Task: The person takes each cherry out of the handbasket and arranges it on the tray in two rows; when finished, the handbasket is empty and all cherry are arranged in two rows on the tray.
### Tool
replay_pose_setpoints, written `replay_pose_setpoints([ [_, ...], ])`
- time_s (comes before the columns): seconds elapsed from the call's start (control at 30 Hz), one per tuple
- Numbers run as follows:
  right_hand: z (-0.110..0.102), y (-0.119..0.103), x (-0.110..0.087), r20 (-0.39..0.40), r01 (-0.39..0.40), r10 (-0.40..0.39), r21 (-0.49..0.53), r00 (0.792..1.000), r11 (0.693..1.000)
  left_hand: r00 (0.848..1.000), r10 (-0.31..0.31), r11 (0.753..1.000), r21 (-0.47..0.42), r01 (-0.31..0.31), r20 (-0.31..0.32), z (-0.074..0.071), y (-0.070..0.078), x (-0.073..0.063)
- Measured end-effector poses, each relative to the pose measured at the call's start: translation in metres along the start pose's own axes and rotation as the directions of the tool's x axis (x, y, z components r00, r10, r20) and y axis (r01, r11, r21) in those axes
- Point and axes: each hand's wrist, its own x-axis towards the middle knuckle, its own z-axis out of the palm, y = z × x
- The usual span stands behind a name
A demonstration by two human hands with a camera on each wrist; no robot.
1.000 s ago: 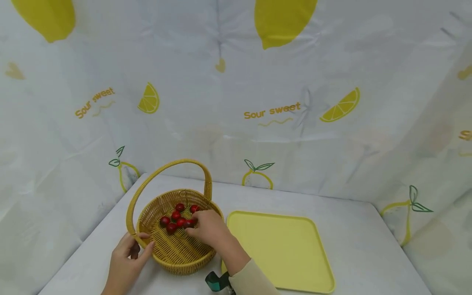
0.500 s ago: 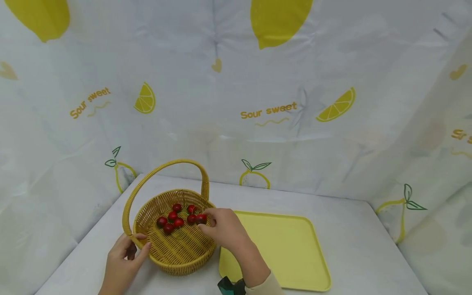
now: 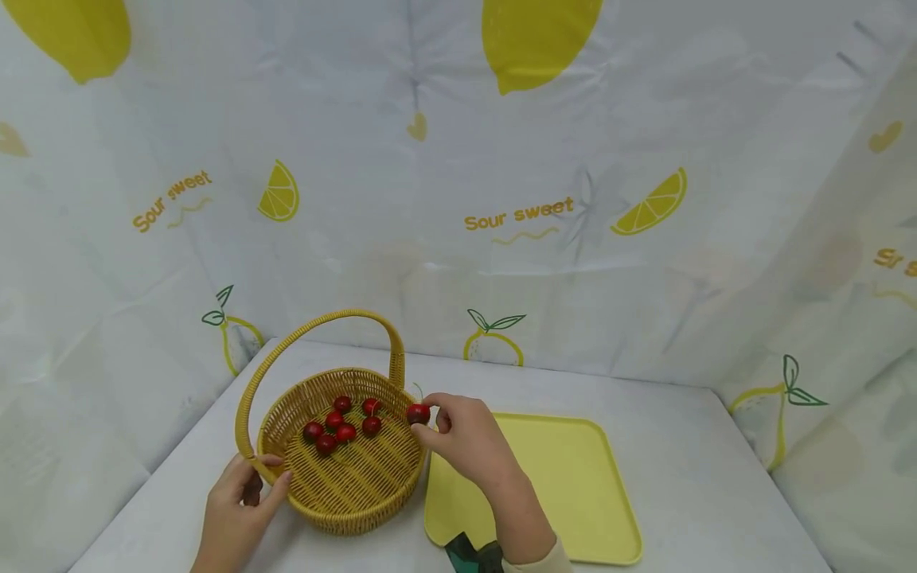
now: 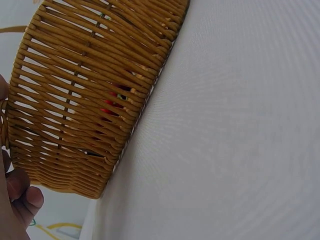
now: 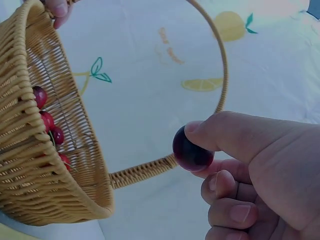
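One cherry (image 3: 419, 414) has moved rightward, pinched in my right hand (image 3: 467, 439); my left hand (image 3: 239, 503) (lower left of frame) grips the basket (image 3: 354, 521).

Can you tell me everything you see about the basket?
The basket is round and golden-brown, woven from what looks like wicker, with gaps you can peek through and a tall arched handle. It sits open side up on the white table, left of the yellow tray in the head view. Seven red cherries lie inside. The left hand grips it where one end of the handle joins.
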Motion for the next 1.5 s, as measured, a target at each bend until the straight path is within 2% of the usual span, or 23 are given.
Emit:
replay_pose_setpoints([
  [0.27,-0.009,0.015,0.003,-0.023,-0.027,0.027,-0.009,0.999,1.000,0.999,0.044,0.999,-0.003,-0.044,-0.018,-0.002,-0.002,0.000],
  [0.5,-0.012,0.042,0.009,-0.081,-0.064,0.060,-0.052,0.995,0.997,1.000,0.024,1.000,0.007,-0.023,-0.015,-0.001,-0.002,-0.001],
  [0.67,-0.010,0.057,0.011,-0.110,-0.105,0.097,-0.063,0.989,0.992,0.999,0.032,0.999,0.005,-0.032,-0.008,-0.001,-0.002,0.000],
  [0.83,-0.002,0.069,0.014,-0.124,-0.125,0.115,-0.078,0.986,0.989,0.998,0.058,0.998,0.003,-0.058,-0.002,0.000,-0.004,0.002],
  [1.07,0.017,0.088,0.018,-0.106,-0.147,0.131,-0.163,0.986,0.976,0.997,0.076,0.997,0.008,-0.076,0.001,0.001,-0.006,0.002],
  [1.3,0.036,0.100,0.022,-0.091,-0.203,0.189,-0.185,0.978,0.962,0.999,0.046,0.998,0.033,-0.046,-0.001,0.000,-0.005,0.000],
  [1.5,0.048,0.107,0.024,-0.110,-0.235,0.215,-0.220,0.970,0.947,0.999,0.034,0.999,0.042,-0.034,-0.002,0.000,-0.002,0.000],
])
